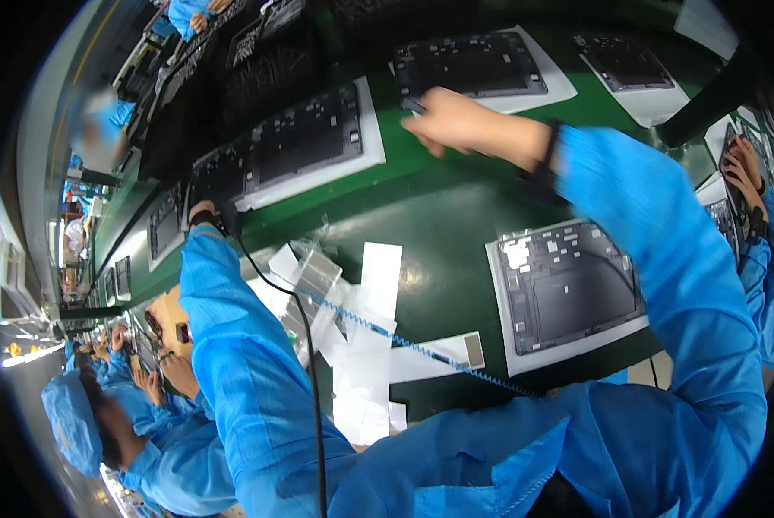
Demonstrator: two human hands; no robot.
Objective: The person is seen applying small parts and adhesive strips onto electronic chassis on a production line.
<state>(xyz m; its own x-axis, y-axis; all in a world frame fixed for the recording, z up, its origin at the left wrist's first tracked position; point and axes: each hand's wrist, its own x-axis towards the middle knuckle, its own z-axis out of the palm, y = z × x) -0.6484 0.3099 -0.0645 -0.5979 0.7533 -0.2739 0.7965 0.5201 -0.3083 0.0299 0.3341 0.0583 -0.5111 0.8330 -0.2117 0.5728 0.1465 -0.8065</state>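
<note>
My right hand [460, 125] is stretched forward, its fingers curled and pinched together at the near left corner of a dark tablet housing [473, 67]. Motion smears it slightly, and I cannot make out what is between the fingertips. My left hand [204, 210] reaches far to the left, beside another dark tablet housing [305, 134] that lies on a white sheet [371, 129]. Its fingers are hidden beyond the wrist and sleeve. Closer to me on the right, a third tablet housing [568, 298] rests on white backing, with small parts and pale pieces along its upper edge.
Loose white papers [365, 345] and clear film lie mid-table. A blue coiled cord [404, 343] and a black cable [305, 332] cross there. Another housing [624, 62] lies far right beside a dark post [706, 99]. Co-workers in blue sit left [158, 449] and right [771, 285].
</note>
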